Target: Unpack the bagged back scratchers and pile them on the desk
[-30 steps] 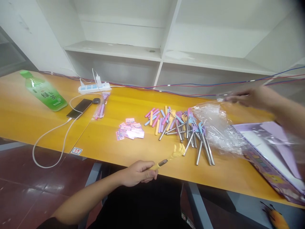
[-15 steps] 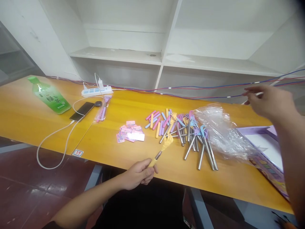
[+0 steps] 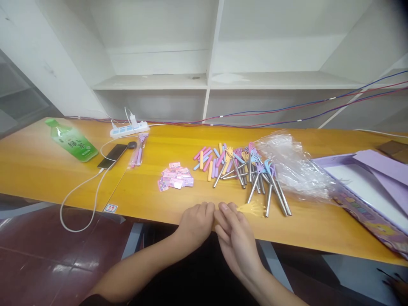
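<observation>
My left hand (image 3: 196,223) is closed around the handle end of a yellow hand-shaped scratcher (image 3: 253,208), at the table's front edge. Close beside it, my right hand (image 3: 237,236) pinches the same scratcher nearer its head, which points right and is blurred. Behind my hands lie metal rods with coloured claw heads (image 3: 269,187), mixed with coloured handle tubes (image 3: 210,163). Small pink printed cards (image 3: 176,176) lie in a loose pile to the left of these. Clear plastic bags (image 3: 293,165) are heaped to the right of the rods.
An open purple box (image 3: 360,191) sits at the right. Toward the left are a green bottle (image 3: 75,142), a phone (image 3: 112,156) with a white cable, a power strip (image 3: 129,128) and a bagged purple scratcher (image 3: 139,153). White shelving (image 3: 153,81) rises behind.
My right hand has come from the far right down to the scratcher and taken hold of it. The scratcher has turned from slanting upward to nearly level. The view has shifted slightly.
</observation>
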Tool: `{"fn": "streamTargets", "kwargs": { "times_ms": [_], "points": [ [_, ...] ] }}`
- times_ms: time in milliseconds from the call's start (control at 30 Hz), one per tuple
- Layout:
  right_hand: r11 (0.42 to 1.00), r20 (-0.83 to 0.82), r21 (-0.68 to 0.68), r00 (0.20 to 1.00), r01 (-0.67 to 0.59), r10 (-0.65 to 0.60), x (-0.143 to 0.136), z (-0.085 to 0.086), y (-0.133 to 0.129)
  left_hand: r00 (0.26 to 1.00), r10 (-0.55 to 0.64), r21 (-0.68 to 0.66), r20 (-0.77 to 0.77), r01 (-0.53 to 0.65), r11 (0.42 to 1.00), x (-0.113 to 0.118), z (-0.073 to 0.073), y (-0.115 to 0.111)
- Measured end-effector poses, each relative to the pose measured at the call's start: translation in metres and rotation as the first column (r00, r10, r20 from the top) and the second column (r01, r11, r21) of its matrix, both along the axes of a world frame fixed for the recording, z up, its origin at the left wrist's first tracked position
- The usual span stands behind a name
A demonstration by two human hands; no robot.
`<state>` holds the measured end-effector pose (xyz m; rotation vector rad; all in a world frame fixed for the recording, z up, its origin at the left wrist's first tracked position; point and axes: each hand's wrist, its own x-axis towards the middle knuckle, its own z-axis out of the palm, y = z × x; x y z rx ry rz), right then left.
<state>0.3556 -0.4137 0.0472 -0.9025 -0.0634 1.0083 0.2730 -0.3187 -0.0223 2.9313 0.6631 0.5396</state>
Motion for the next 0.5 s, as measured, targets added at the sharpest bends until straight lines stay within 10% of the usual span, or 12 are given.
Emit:
{"fn": "streamTargets", "kwargs": {
  "times_ms": [267,367,500],
  "points": [
    [0.973,0.038,-0.148,0.983,-0.175,0.182,-0.002,0.011,-0.023,0.964,-0.255,-0.368,-0.071,0.212,0.905,-0.014,0.022,-0.002],
    [0.905,0.135,-0.2,0.904,-0.376,0.405,-0.002,0.015,-0.047,0.896,-0.437,-0.663,-0.082,0.278,0.695,-0.032,0.052,0.0],
    [0.725,0.411,-0.233,0.61,-0.648,0.677,0.021,0.021,-0.092,0.695,-0.713,-0.955,-0.096,0.137,0.263,-0.055,0.079,0.01]
  ]
}}
